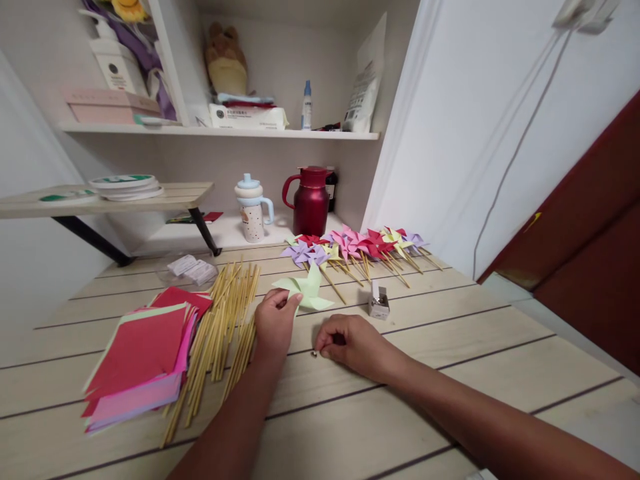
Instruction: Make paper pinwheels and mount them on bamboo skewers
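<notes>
Now pinching pale green pinwheel (306, 291) flat on worktop (450, 347) with left hand (274, 321); right hand (350, 343) curling fingertips shut on small pin (314, 354); keeping folds pressed, centre steady.

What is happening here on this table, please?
A person is working with paper pinwheels at a wooden table. The left hand holds a pale green pinwheel flat on the table, and the right hand pinches a small pin beside it. Wooden sticks and coloured paper sheets lie to the left. Finished pinwheels on sticks lie further back.
</notes>
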Demonstrator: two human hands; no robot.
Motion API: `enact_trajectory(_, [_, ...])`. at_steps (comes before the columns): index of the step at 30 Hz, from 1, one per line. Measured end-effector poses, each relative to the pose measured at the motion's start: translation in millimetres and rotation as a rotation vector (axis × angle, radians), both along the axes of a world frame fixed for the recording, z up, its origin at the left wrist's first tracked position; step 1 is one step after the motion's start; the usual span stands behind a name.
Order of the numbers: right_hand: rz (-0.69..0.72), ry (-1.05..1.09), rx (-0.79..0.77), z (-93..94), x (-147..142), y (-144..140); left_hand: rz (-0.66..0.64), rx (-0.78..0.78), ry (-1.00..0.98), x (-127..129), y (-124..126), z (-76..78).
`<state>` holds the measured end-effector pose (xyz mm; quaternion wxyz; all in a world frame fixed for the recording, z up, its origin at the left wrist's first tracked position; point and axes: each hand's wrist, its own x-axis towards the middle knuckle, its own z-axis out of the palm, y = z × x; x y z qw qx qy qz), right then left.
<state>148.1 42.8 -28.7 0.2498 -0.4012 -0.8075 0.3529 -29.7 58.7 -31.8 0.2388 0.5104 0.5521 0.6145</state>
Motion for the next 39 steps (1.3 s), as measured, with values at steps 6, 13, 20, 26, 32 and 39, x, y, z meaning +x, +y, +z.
enact_trajectory(6, [-0.033, -0.049, 0.0, 6.5, -1.9, -2.7, -0.004, -0.01, 0.001, 0.2, 0.1, 1.0])
enact_trajectory(13, [-0.043, -0.036, 0.019, 7.4, -7.3, -4.8, 0.004, 0.003, -0.012, 0.9, 0.9, -0.7])
enact_trajectory(20, [-0.039, 0.022, 0.054, 4.5, -7.9, -4.8, 0.0, 0.021, -0.028, 1.4, 0.8, -0.8])
enact_trajectory(26, [-0.014, 0.048, -0.019, 4.6, -4.3, -4.0, 0.009, 0.012, -0.028, 1.3, 1.4, -3.0])
enact_trajectory(32, [-0.01, 0.07, 0.011, 1.0, -3.6, -3.9, 0.012, 0.006, -0.022, 1.8, 0.3, -1.6])
enact_trajectory(39, [-0.008, 0.049, 0.065, 1.3, -4.2, -5.4, 0.015, 0.0, -0.026, 2.4, -0.2, 0.0])
